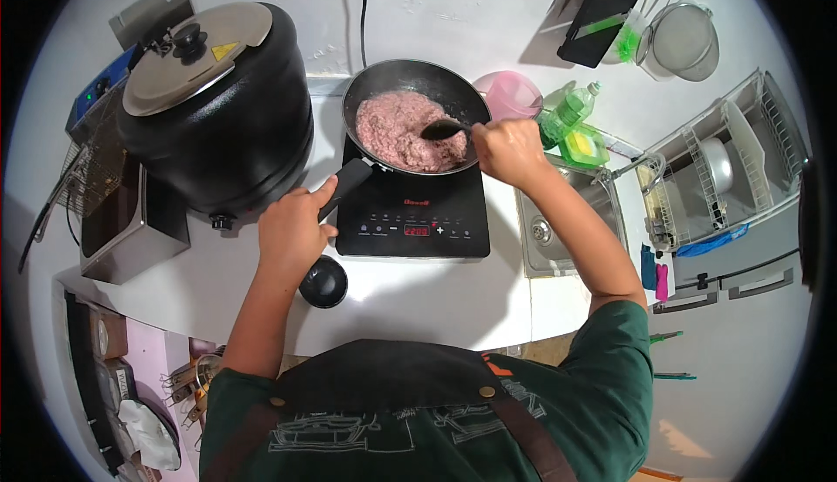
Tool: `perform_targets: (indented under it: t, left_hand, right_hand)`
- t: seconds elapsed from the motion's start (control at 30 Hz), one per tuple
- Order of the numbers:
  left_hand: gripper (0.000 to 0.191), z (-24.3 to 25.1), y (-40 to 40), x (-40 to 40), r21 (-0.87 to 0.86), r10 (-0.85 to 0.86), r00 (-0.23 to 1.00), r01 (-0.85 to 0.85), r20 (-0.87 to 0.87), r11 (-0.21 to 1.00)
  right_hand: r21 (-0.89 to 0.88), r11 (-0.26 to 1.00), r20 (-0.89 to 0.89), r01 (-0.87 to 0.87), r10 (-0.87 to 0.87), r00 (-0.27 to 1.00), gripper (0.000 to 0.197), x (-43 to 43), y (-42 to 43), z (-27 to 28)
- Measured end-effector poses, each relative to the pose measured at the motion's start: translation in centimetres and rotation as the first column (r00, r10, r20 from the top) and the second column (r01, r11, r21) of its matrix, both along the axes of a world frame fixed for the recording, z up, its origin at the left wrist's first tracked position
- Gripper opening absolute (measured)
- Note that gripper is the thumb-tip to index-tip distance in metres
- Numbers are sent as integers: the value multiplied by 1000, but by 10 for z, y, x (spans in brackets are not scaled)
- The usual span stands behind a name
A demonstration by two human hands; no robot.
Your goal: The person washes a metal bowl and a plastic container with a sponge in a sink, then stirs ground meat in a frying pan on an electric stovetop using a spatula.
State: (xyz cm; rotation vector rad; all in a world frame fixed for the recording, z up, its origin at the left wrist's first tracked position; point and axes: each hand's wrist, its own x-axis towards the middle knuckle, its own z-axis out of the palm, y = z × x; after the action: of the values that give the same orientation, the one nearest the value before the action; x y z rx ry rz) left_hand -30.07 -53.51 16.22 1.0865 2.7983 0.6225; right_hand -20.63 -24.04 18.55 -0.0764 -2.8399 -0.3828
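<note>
My left hand (295,224) grips the black handle (355,181) of a dark frying pan (418,77). The pan sits on a black induction cooker (413,211) whose red display is lit. Pinkish ground meat (399,122) covers much of the pan's bottom, with some greyish-brown patches on the right. Above the pan's right rim, my right hand (510,152) is closed around the handle of a black spoon (439,130). The spoon's bowl rests in the meat. A small black bowl (324,282) stands on the counter beside my left wrist.
A large black soup kettle (222,129) stands left of the pan, near a steel deep fryer (147,233). Behind on the right are a pink plastic jug (511,96) and a green soap bottle (572,109). The steel sink (543,230) and a dish rack (726,155) lie farther right.
</note>
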Motion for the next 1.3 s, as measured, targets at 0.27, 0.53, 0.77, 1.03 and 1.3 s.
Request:
perform_targets:
  t: [0.27,0.53,0.77,1.03,1.3]
  left_hand:
    - [63,-12,2,-17,49,-87,984,96,-154,994]
    - [60,-11,-4,-29,40,-86,987,92,-139,995]
    - [61,-9,-2,-26,22,-75,988,78,-132,997]
    - [63,2,-3,-26,-10,15,1000,-15,12,1000]
    - [68,-5,-6,-27,86,-65,997,67,-32,994]
  right_hand:
    - [130,991,56,35,-43,998,11,-76,33,-61]
    - [141,939,124,312,-329,936,18,-123,81,-17]
    - [-435,886,217,159,-68,974,22,-152,97,-62]
    - [-88,969,47,-230,235,971,8,-64,60,-19]
    - [-46,987,47,-152,154,987,6,-18,37,-16]
